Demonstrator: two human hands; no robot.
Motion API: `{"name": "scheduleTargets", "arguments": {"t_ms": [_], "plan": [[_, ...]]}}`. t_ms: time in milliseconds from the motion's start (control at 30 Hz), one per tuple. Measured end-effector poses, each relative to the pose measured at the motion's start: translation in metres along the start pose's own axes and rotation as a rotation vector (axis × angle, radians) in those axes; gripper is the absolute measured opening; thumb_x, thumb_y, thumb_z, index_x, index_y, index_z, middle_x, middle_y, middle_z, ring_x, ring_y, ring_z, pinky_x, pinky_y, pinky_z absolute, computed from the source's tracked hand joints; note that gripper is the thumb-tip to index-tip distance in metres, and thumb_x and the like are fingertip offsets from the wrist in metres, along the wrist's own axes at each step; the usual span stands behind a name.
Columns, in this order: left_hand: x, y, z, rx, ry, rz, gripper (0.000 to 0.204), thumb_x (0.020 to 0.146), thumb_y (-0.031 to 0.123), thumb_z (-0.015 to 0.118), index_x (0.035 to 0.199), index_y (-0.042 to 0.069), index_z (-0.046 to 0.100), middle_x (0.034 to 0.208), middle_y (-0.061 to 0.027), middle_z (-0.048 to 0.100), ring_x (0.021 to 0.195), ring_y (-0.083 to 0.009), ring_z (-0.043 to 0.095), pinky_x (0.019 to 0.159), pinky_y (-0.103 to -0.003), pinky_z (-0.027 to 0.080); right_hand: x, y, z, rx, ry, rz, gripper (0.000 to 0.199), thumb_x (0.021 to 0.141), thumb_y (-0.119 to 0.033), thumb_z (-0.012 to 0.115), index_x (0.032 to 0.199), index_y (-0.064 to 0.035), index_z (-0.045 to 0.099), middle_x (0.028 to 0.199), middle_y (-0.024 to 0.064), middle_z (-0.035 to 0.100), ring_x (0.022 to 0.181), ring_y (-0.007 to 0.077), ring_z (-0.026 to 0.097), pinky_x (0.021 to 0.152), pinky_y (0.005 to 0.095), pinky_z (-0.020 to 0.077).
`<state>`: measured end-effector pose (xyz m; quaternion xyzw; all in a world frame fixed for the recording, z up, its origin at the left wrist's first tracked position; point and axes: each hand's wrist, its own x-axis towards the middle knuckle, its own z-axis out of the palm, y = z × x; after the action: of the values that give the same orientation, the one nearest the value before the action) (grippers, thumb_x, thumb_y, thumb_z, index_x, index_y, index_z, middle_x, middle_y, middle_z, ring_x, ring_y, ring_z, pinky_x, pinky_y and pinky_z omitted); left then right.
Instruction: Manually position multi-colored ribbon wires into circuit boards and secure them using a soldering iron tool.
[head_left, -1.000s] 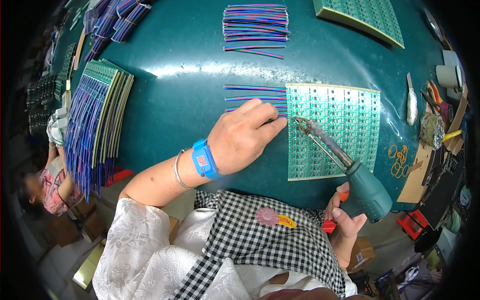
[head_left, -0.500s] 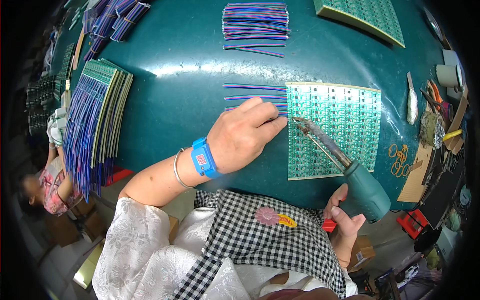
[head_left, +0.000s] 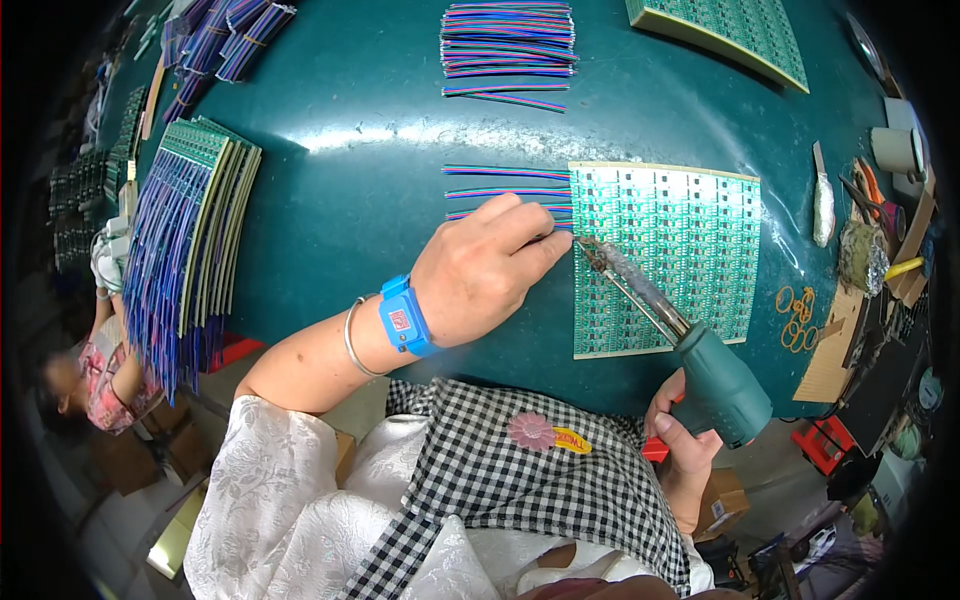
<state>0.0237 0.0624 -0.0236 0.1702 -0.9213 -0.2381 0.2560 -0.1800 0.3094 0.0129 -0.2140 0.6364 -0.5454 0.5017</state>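
My left hand [head_left: 490, 258], with a blue band on its wrist, pinches the end of a ribbon wire [head_left: 562, 224] at the left edge of a green circuit board panel [head_left: 665, 265]. Most of that wire is hidden under the hand. My right hand [head_left: 686, 432] grips a green-handled soldering gun [head_left: 722, 385] low over the panel. Its dark tip points left, right beside my left fingertips; whether it touches the board I cannot tell. Just beyond the hand, several multicoloured ribbon wires [head_left: 505, 171] lie with their right ends against the panel's edge.
A pile of ribbon wires [head_left: 508, 42] lies at the back. On the left stand panels with wires attached [head_left: 190, 240]; a stack of bare panels [head_left: 725, 38] sits back right. Rubber bands [head_left: 797, 320], cardboard and tools lie on the right. Another person [head_left: 105, 375] sits far left.
The soldering gun has shifted slightly left, bringing its tip closer to my left fingertips. My left hand keeps its pinch in nearly the same place.
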Motion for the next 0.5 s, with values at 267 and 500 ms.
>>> {"name": "scheduleTargets", "arguments": {"t_ms": [267, 500], "plan": [[0.0, 0.004, -0.003, -0.006, -0.022, -0.036, 0.037, 0.066, -0.005, 0.071, 0.103, -0.001, 0.073, 0.092, -0.0088, 0.061, 0.077, -0.0253, 0.061, 0.062, -0.037, 0.053, -0.004, -0.007, -0.009, 0.153, -0.044, 0.047, 0.048, 0.076, 0.003, 0.07, 0.121, 0.007, 0.054, 0.079, 0.0101, 0.057, 0.063, 0.0171, 0.058, 0.058, 0.0299, 0.0511], [0.001, 0.006, -0.005, 0.018, -0.036, -0.013, 0.039, 0.065, -0.005, 0.073, 0.103, -0.002, 0.074, 0.095, -0.0096, 0.064, 0.076, -0.0248, 0.062, 0.059, -0.036, 0.053, -0.004, -0.001, -0.003, 0.036, 0.009, 0.06, 0.037, 0.075, -0.011, 0.077, 0.098, 0.0038, 0.052, 0.074, 0.0094, 0.053, 0.054, 0.0175, 0.054, 0.049, 0.0287, 0.048]]}}
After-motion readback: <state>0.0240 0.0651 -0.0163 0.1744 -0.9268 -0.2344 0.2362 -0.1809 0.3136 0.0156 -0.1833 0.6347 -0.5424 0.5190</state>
